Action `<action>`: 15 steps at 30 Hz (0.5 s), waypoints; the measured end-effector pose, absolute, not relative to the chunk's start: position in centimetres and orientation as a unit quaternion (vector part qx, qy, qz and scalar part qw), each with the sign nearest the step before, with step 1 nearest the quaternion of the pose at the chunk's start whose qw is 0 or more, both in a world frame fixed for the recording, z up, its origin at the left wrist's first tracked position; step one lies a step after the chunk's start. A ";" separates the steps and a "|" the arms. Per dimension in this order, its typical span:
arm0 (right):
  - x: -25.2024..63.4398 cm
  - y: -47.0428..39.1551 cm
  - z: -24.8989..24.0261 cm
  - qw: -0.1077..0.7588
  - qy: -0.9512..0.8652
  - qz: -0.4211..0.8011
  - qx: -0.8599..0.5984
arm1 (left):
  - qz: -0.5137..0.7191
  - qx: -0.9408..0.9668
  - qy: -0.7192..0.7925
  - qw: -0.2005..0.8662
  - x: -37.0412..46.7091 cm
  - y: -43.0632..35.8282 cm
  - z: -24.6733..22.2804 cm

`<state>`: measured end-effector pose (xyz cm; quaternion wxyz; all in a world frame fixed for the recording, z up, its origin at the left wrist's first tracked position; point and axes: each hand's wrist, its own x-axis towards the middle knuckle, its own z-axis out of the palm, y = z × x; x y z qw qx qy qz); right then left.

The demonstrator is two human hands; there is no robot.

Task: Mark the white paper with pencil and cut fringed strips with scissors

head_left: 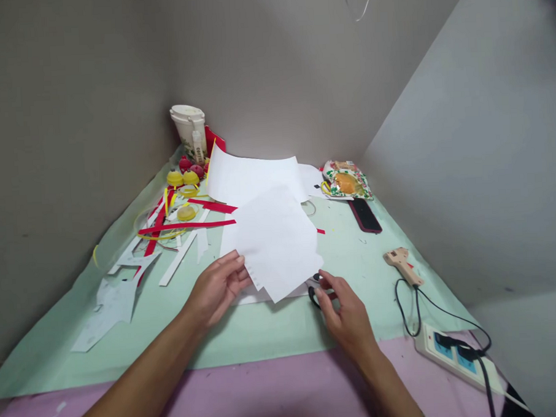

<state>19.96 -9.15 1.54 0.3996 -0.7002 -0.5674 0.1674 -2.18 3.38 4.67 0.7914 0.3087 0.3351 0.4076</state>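
Observation:
My left hand (219, 285) pinches the lower left edge of a white sheet of paper (279, 242) between thumb and fingers. The sheet has an uneven outline, with small notches along its lower left edge, and is lifted at a tilt. By its lower right corner, my right hand (344, 304) has its curled thumb and fingertips at the black handles of a pair of scissors (314, 297). The scissors' blades are mostly hidden by the paper. Beneath the raised sheet lies more white paper (247, 296).
A large curled white sheet (258, 177) stands behind. Red strips (186, 226), paper scraps (110, 308), yellow domed pieces (175, 178) and a lidded cup (189, 129) are left. Rightward are a snack packet (348, 182), phone (365, 216), glue gun (404, 265) and corded power strip (457, 357).

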 end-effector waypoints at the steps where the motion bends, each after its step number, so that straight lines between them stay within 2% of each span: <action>1: 20.4 -9.4 1.3 0.371 -0.592 0.124 -0.705 | 0.406 0.309 0.335 0.792 -2.1 3.4 4.8; 7: 21.5 -10.0 0.4 0.252 -0.666 0.016 -0.702 | 0.402 0.323 0.313 0.797 -1.7 4.3 5.6; 15: 21.2 -8.8 0.2 0.215 -0.688 -0.009 -0.693 | 0.379 0.333 0.278 0.817 -0.8 5.7 6.0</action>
